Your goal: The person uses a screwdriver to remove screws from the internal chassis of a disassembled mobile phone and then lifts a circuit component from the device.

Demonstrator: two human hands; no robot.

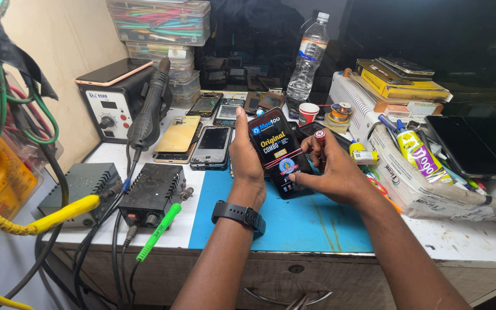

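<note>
My left hand (245, 154) grips the left edge of a black phone display panel (276, 150) that carries a printed protective film, held upright above a blue work mat (294, 221). A black smartwatch (237, 214) sits on that wrist. My right hand (333, 171) supports the panel's lower right corner with the thumb. Its fingers also pinch a small tube with a red cap (320, 136) just right of the panel.
Several phones (212, 146) lie behind the mat. A hot-air station (116, 103) with its black handle stands back left, a black power supply (151, 192) front left. A water bottle (309, 57), paper cup (308, 112), glue tubes (419, 154) and books (400, 83) crowd the right.
</note>
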